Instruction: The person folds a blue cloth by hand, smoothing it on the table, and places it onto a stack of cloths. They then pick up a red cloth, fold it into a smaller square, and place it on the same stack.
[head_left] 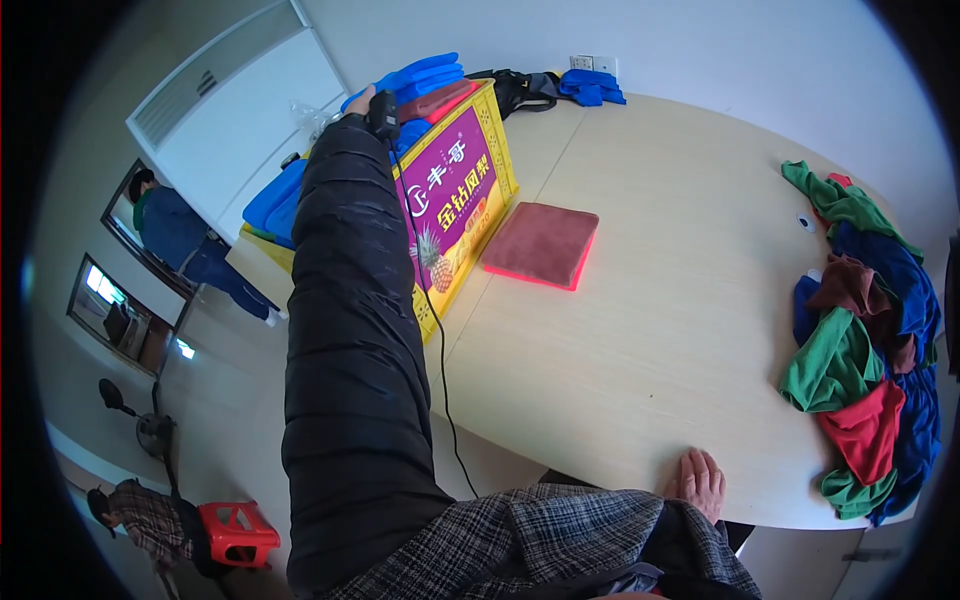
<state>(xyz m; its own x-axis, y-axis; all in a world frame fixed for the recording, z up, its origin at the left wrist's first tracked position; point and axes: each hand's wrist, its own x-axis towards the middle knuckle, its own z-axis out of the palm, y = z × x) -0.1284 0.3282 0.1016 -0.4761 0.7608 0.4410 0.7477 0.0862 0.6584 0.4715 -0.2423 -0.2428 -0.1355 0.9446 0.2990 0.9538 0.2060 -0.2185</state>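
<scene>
My left arm in a black puffy sleeve stretches over a yellow crate point(505, 165) with a purple printed side panel. At its far end my left hand point(362, 101) touches the blue folded cloths point(425, 76) stacked at the top of the crate; its fingers are mostly hidden. A small black device point(383, 115) with a cable sits at that wrist. To the right of the crate lies a folded brown cloth point(545, 240) with a bright red layer beneath. My right hand point(700, 484) rests flat on the near table edge, fingers stretched out, holding nothing.
A heap of crumpled green, red, brown and blue cloths point(840, 360) lies along the table's right side. At the back wall are a black bag point(520, 92) and a blue cloth point(592, 88). Two people stand or sit at left, near a red stool point(238, 533).
</scene>
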